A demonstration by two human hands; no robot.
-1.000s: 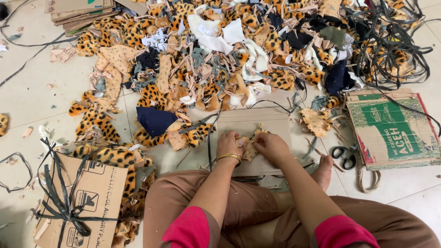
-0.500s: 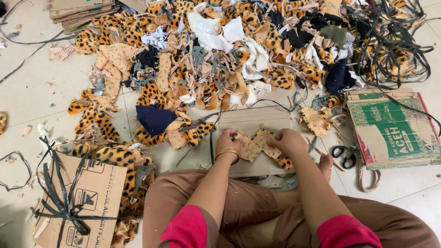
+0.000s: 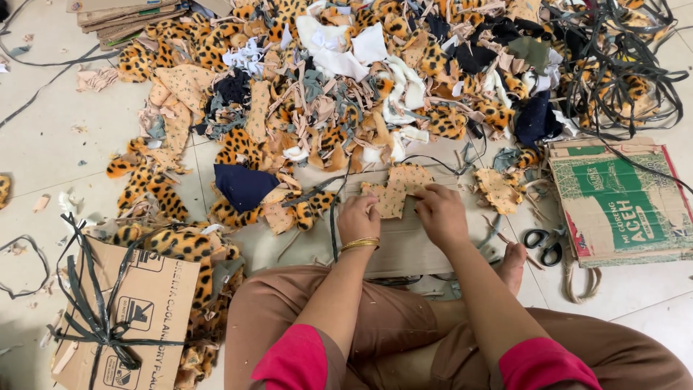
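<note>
Pressing a tan spotted fabric piece (image 3: pixel 395 189) flat on cardboard (image 3: pixel 411 242), left hand (image 3: pixel 359 217) and right hand (image 3: pixel 440 213) both pinching it.

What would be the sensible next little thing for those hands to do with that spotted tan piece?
Probably press it flat: both the left hand and right hand pin the spotted tan piece onto the cardboard sheet, its top edge looking uneven.
</note>
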